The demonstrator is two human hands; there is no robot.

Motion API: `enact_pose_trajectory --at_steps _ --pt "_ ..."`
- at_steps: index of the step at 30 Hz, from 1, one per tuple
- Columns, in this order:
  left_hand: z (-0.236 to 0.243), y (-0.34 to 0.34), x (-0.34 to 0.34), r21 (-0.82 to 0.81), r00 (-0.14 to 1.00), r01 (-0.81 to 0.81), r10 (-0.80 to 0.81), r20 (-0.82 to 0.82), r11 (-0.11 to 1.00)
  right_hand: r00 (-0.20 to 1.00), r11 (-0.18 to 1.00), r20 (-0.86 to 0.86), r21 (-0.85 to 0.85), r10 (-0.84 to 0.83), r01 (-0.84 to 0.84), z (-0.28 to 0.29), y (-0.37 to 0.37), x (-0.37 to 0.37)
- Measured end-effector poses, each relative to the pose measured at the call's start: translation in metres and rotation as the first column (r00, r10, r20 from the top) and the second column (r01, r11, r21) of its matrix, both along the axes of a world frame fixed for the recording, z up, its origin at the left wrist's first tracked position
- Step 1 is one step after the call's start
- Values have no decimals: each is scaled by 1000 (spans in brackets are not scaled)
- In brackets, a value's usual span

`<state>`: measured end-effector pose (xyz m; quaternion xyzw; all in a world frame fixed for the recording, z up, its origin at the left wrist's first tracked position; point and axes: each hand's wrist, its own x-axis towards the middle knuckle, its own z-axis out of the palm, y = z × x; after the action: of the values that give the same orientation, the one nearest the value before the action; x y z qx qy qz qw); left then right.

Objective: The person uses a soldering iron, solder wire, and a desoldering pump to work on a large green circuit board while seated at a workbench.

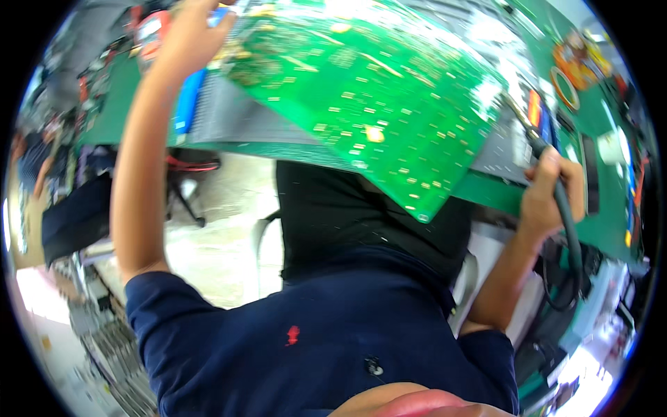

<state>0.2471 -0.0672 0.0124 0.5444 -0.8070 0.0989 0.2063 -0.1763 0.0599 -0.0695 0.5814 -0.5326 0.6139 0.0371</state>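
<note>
A large green circuit board (375, 97) lies tilted across a grey mat (253, 121), its lower corner hanging over the bench's front edge. My left hand (201, 31) is at the top, beside the board's upper-left corner; its fingers are blurred and partly cropped, so I cannot tell what they hold. At the right, my right hand (552, 187) grips a soldering iron (535, 139) with a thick black cable (573, 247). The iron's metal shaft points up toward the board's right corner. A blue object (187, 104) lies by my left forearm.
The green bench (111, 115) holds a red device (149, 38), an orange tape roll (564, 88), a white cup (611, 147) and assorted tools. A chair (191, 194) stands below at the left. Another person (38, 167) is at the far left.
</note>
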Motion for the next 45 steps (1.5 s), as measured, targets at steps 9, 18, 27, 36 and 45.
enact_pose_trajectory --at_steps 9,18,27,36,45 --pt "-46 -26 108 307 898 -407 438 -36 860 992 997 108 33 64 -68 -4 -1 0" --pt "-72 -47 105 248 783 -618 611 113 746 987 993 122 36 109 -114 -8 -3 -1" --pt "-12 13 65 -216 946 -287 240 -219 933 978 986 134 -80 158 -148 -3 -4 -1" --pt "76 81 -89 -411 336 220 -464 -819 885 966 973 156 -135 206 -186 -11 -11 -3" --pt "55 50 -218 -432 -257 393 -354 -899 812 950 972 211 -104 230 -212 -2 -9 10"
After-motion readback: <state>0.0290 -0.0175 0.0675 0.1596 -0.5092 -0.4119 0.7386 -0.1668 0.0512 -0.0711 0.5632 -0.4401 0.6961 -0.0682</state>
